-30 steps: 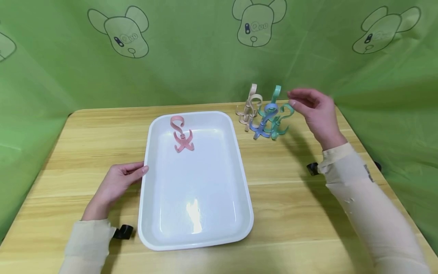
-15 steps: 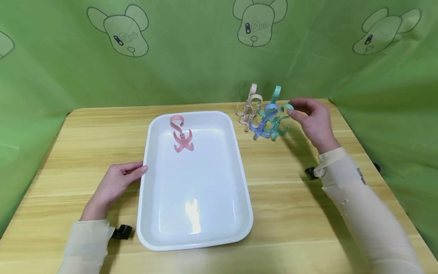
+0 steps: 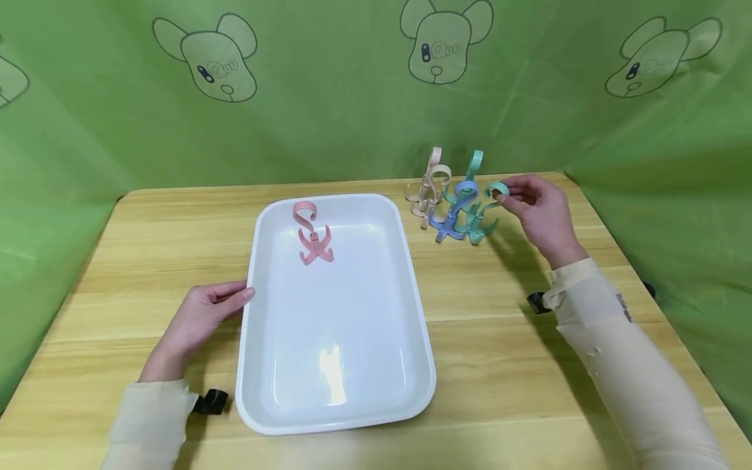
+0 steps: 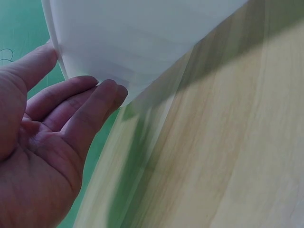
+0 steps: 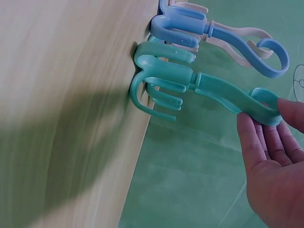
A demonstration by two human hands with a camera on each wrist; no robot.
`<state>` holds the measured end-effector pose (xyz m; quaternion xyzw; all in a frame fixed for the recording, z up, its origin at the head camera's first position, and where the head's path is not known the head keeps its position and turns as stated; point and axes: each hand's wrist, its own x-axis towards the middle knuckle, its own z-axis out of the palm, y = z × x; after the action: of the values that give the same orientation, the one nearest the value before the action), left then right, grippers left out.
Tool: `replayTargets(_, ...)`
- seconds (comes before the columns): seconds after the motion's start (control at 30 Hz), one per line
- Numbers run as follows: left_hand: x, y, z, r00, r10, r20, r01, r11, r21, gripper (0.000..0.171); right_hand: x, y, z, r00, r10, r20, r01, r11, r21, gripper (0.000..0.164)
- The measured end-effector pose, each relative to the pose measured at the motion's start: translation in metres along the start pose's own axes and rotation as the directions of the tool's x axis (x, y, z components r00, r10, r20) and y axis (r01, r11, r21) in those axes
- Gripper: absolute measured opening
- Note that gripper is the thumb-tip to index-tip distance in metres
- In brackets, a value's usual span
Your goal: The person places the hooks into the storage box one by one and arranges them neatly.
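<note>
My right hand (image 3: pixel 542 215) pinches the curled top of a green multi-prong hanging hook (image 5: pixel 216 90) between thumb and fingers. That hook stands upright, its prongs at the table top. Right beside it is a blue hook (image 3: pixel 451 212) of the same shape. At the left, my left hand (image 3: pixel 202 320) holds the long side of a white tray (image 3: pixel 424 352). In the left wrist view its thumb lies at the tray's rim, with the fingers (image 4: pixel 90 104) against the outer wall. A pink hook (image 3: pixel 314 241) stands inside the tray, near its far end.
Behind the blue hook are another green hook (image 3: pixel 474 163) and two beige hooks (image 3: pixel 435 156), grouped at the table's back edge. The wooden table (image 3: pixel 493 365) reaches back to a green curtain (image 3: pixel 341 117) with printed mouse heads.
My right hand has come down and left onto the green hook's curl and now pinches it. The left hand stays at the tray, which has not moved.
</note>
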<state>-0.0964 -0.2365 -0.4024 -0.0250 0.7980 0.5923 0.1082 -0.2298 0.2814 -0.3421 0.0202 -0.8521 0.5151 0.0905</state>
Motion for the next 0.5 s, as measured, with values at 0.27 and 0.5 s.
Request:
replayTargets(0.27,-0.002,-0.003,0.000,1.000,-0.005,0.000,0.005,1.000,0.003,0.051,0.000,-0.003,-0.005,1.000,0.003,-0.009,-0.003,1.000,-0.028,0.034)
replayTargets(0.5,0.001,-0.003,0.000,1.000,-0.001,0.006,0.001,1.000,-0.001,0.054,0.002,-0.012,-0.015,1.000,-0.008,-0.026,0.009,0.999,0.034,0.031)
